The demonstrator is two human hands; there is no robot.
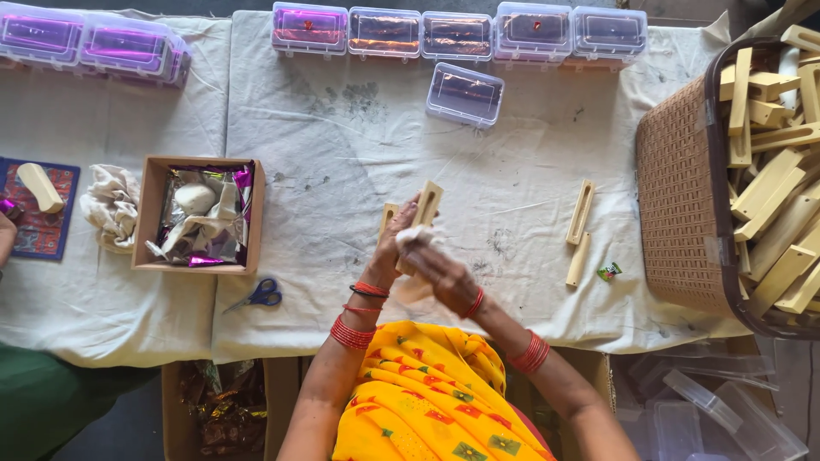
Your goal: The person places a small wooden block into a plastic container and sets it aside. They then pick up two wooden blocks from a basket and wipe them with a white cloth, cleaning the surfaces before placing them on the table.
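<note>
Left hand point(395, 248) gripped a slotted wooden piece point(424, 207), held upright above the cloth-covered table point(342, 145). Right hand point(448, 277) closed on a white cloth point(413, 236), pressed against the piece's lower part. Two more wooden pieces point(580, 230) lay on the table to the right, near a small green scrap point(609, 272). Brown basket point(679, 196) of wooden pieces sat far right. Cardboard box point(198, 213) with foil and blue scissors point(259, 295) lay left. Clear plastic boxes point(465, 92) lined the far edge.
</note>
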